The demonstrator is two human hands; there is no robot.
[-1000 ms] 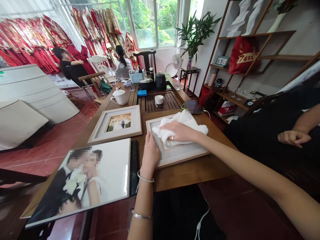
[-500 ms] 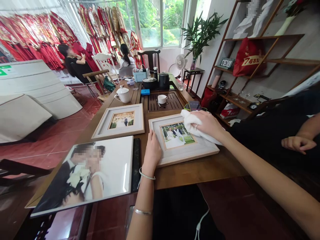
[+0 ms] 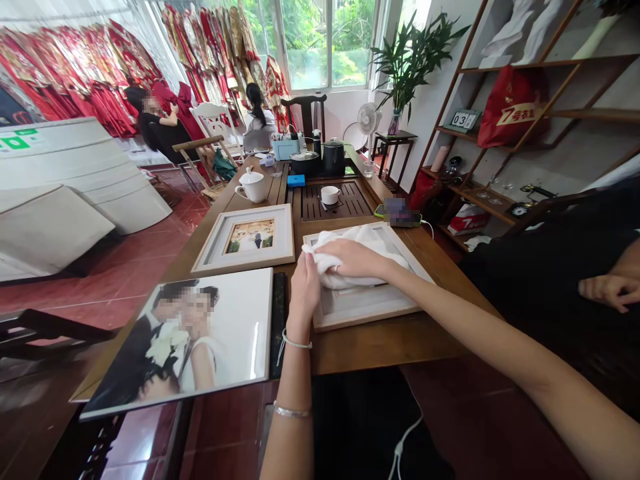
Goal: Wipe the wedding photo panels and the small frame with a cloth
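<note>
A light wooden picture frame (image 3: 363,312) lies at the front of the brown table. My left hand (image 3: 305,287) grips its left edge, fingertips close to the upper left corner. Over the frame my right hand (image 3: 356,257) presses a bunched white cloth (image 3: 373,241) onto its surface, by the left side near my left fingers. The cloth covers most of the photo inside. To the left is a second picture frame (image 3: 213,238) with a couple's photo. Nearer me, a large glossy photo panel (image 3: 235,333) rests partly over the table edge.
A lidded white cup (image 3: 251,187) stands behind the second frame. A small white cup (image 3: 329,195) sits on the slatted tea tray (image 3: 355,209). A phone (image 3: 400,212) with a cable lies beyond the frame. At right is another person's hand (image 3: 607,290).
My right hand has swept the cloth leftward across the frame, from its right side to near my left hand, covering the photo. My left hand stays on the frame's left edge.
</note>
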